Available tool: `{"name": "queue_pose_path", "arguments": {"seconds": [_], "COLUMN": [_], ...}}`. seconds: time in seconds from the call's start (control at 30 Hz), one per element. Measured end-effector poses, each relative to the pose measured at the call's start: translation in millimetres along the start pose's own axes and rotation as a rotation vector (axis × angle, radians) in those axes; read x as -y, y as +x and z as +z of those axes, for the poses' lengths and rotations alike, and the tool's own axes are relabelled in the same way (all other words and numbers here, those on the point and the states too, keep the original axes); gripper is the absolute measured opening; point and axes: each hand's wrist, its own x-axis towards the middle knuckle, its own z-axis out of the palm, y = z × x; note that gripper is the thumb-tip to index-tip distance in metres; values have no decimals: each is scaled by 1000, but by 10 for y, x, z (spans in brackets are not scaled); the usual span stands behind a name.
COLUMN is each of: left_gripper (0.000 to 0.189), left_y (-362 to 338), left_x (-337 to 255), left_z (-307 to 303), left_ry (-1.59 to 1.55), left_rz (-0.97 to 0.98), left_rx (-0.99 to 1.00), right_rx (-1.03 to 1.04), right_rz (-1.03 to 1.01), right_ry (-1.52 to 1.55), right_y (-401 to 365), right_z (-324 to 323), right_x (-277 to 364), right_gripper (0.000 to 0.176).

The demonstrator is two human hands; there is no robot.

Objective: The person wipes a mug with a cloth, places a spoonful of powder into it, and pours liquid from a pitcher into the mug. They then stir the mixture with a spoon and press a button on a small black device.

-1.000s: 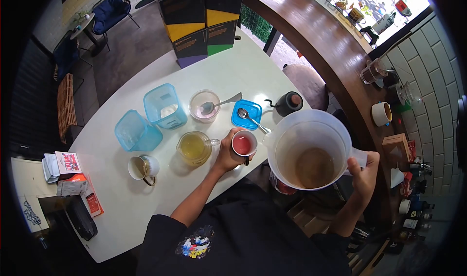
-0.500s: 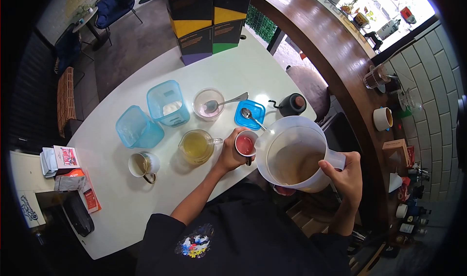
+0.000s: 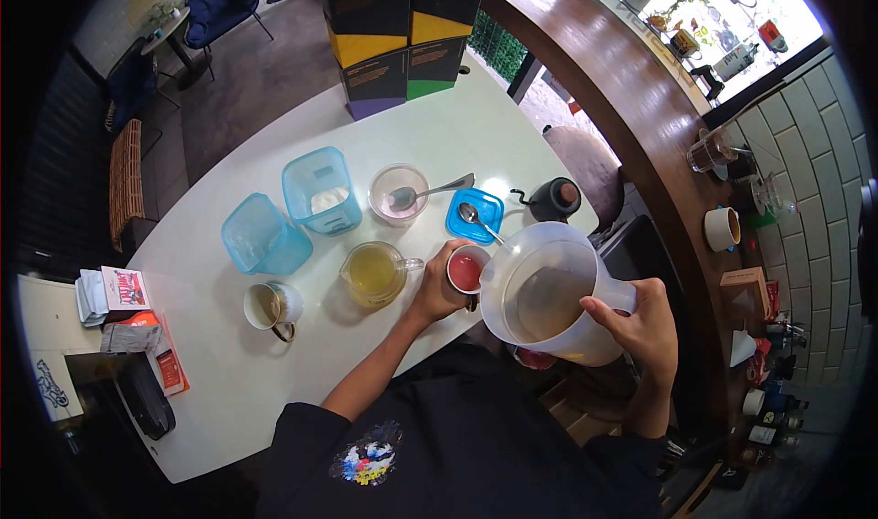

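- Since a second ago the plastic jug (image 3: 544,295) has come lower and tipped over. Before, I looked straight down into it; now its spout is at the rim of the small cup (image 3: 466,270).
- Far left on the white counter (image 3: 457,135) lie paper packets (image 3: 123,299), well apart from what I hold.
- A blue tub (image 3: 263,237) and a taller blue tub (image 3: 318,190) stand side by side, with a mug (image 3: 268,306) in front of them.
- A glass pitcher (image 3: 373,274) of yellow liquid stands just beside my left hand (image 3: 432,292).
- My left hand is wrapped around the small cup, at the counter's near edge, with pink-red liquid in it. I cannot tell whether the cup rests on the counter or is lifted.
- Behind the cup, a blue lid (image 3: 485,203) carries a spoon (image 3: 468,214).
- The jug leans to the left with brownish liquid inside.
- My right hand (image 3: 645,322) is closed around the jug's handle, holding it in the air past the counter's edge.
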Motion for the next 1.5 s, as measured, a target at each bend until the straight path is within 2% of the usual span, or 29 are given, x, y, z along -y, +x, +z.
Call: {"name": "queue_pose_path", "arguments": {"seconds": [0.17, 0.37, 0.57, 0.8, 1.1, 1.17, 1.3, 1.37, 1.5], "left_gripper": [73, 68, 71, 69, 75, 69, 68, 77, 77], "left_y": [-26, 4, -16, -10, -9, -8, -10, -15, -16], "left_x": [73, -49, 22, -7, 0, -15, 7, 37, 50], "left_z": [8, -3, 6, 3, 7, -6, 3, 20, 20], "left_ry": [-13, -10, -33, -25, -38, -24, -15, -48, -54], "left_rz": [-51, -1, -63, -43, -32, -22, -26, -38, -42], "left_rx": [9, -8, 9, 7, -9, 5, 2, -10, -1], "right_rx": [2, 5, 26, 39, 49, 48, 51, 56, 62], "right_rz": [-12, -53, -69, -86, -108, -105, -111, -121, -121], "right_ry": [-24, -84, -124, -162, -171, -189, -207, -209, -218], "right_y": [25, 59, 81, 102, 121, 119, 124, 128, 127], "right_z": [15, 12, -9, -23, -30, -36, -52, -55, -51], "right_x": [8, 109, 153, 167, 198, 222, 244, 238, 236], "right_gripper": [51, 52, 53, 55, 58, 58, 58, 58, 59]}}
